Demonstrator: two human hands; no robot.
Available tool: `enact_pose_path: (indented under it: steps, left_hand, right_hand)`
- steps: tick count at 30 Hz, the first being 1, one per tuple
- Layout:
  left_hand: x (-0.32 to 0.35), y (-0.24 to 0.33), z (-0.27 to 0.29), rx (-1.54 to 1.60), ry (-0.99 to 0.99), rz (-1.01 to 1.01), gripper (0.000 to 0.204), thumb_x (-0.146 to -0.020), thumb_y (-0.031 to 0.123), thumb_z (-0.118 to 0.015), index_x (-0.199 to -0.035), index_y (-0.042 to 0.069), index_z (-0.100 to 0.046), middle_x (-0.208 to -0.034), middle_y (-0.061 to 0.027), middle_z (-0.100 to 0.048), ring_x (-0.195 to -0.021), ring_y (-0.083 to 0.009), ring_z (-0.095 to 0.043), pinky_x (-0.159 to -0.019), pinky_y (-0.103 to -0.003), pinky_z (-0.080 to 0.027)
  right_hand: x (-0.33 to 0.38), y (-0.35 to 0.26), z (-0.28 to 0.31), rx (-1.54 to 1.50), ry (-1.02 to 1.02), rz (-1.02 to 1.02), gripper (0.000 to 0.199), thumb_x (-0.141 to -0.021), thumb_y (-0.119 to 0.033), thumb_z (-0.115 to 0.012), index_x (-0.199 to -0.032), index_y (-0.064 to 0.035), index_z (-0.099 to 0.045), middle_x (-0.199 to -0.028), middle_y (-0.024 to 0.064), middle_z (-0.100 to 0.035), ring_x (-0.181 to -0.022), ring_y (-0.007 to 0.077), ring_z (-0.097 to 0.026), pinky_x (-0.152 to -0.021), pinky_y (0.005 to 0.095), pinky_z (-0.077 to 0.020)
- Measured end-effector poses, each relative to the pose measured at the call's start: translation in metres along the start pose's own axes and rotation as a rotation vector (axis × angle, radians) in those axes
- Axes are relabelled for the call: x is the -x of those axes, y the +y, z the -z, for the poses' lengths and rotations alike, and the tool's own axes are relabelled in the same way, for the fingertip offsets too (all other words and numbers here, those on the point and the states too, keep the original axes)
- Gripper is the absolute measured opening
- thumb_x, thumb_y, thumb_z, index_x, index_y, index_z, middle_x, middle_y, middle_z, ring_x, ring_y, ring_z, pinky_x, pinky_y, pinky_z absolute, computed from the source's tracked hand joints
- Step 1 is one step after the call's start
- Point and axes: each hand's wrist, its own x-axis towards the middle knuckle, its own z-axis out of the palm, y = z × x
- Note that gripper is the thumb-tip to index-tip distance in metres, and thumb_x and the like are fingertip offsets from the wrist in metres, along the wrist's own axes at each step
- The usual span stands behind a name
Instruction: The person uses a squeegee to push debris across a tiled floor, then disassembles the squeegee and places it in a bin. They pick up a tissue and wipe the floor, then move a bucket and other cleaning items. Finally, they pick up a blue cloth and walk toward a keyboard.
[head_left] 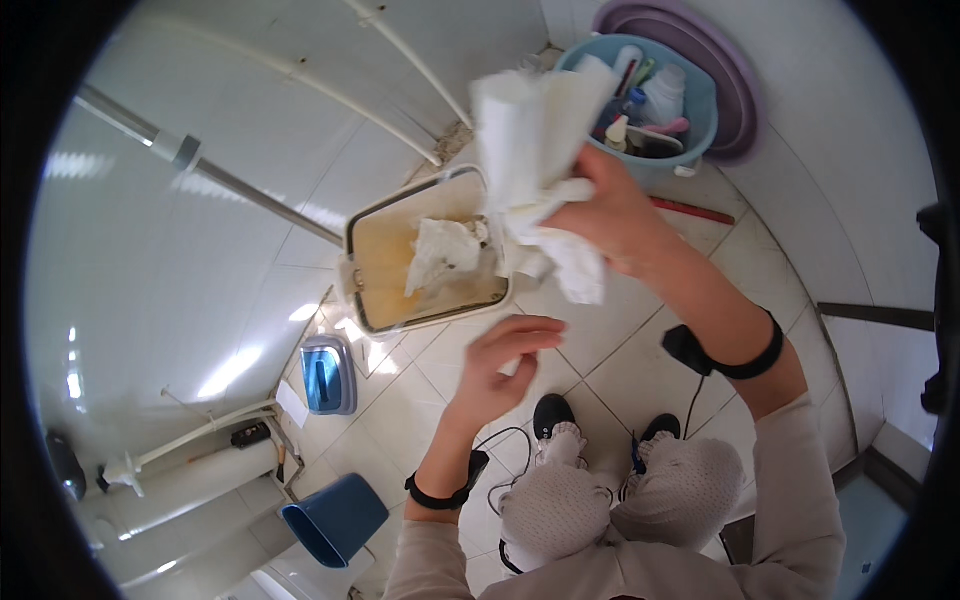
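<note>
Tiled floor (620,345) is carrying a bin (385,270); near it, right hand (608,215) is gripping white bundle (513,140), pointing lengthwise forward; left hand (498,372) is having fingers apart.

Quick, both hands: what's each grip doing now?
Left hand: open, fingers slightly bent, nothing visible in it.
Right hand: closed, holding a white bundle.

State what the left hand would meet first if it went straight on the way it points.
Probably the hanging end of the white bundle in the right hand; depth is unclear, so the left hand might pass beneath it.
</note>
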Motion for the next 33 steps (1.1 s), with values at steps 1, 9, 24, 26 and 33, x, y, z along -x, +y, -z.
enact_pose_path:
  steps: [1,9,24,26,33]
  left_hand:
    - [0.007,-0.001,0.01,-0.09,0.193,-0.007,0.04,-0.065,-0.015,-0.046,-0.097,0.005,-0.061,-0.106,-0.0111,-0.058,-0.094,-0.0238,-0.057,-0.075,-0.03,-0.046]
    - [0.014,-0.049,0.057,-0.816,0.236,0.453,0.017,-0.084,0.02,-0.053,-0.089,0.005,-0.06,-0.092,-0.0095,-0.06,-0.086,-0.0278,-0.055,-0.077,-0.04,-0.04]
    - [0.014,-0.041,0.053,-0.935,0.266,0.176,0.007,-0.078,0.01,-0.059,-0.084,0.007,-0.06,-0.084,-0.0064,-0.058,-0.079,-0.0252,-0.053,-0.073,-0.038,-0.037]
    - [0.003,-0.032,0.035,-0.986,0.357,0.083,0.013,-0.077,0.007,-0.059,-0.09,0.007,-0.061,-0.091,-0.005,-0.057,-0.083,-0.0241,-0.052,-0.075,-0.037,-0.036]
    - [0.0,-0.034,-0.045,-0.596,0.298,-0.485,0.027,-0.062,-0.003,-0.067,-0.086,0.01,-0.06,-0.088,-0.0051,-0.059,-0.074,-0.0212,-0.055,-0.061,-0.033,-0.039]
  right_hand:
    - [-0.013,-0.001,-0.022,0.011,-0.057,0.071,0.051,-0.059,0.002,-0.07,-0.107,-0.001,-0.053,-0.098,0.0084,-0.06,-0.086,0.0179,-0.06,-0.077,0.0311,-0.0487]
    - [-0.092,0.072,-0.108,0.231,-0.263,0.205,0.05,-0.061,-0.002,-0.07,-0.108,-0.0016,-0.052,-0.097,0.0126,-0.062,-0.091,0.0206,-0.059,-0.078,0.0306,-0.0462]
    - [-0.06,0.076,-0.09,1.469,-0.76,0.076,0.025,-0.07,-0.023,-0.064,-0.092,-0.0106,-0.063,-0.109,0.005,-0.058,-0.105,0.0259,-0.05,-0.085,0.0355,-0.0414]
    - [-0.058,0.118,-0.064,1.454,-0.65,0.291,0.016,-0.074,-0.019,-0.061,-0.087,-0.0108,-0.063,-0.105,0.0061,-0.059,-0.102,0.0253,-0.051,-0.083,0.0341,-0.0425]
    - [0.005,0.079,0.056,0.404,-0.234,0.241,0.018,-0.082,-0.019,-0.058,-0.087,-0.0023,-0.062,-0.088,0.0067,-0.061,-0.077,0.015,-0.057,-0.069,0.0284,-0.0467]
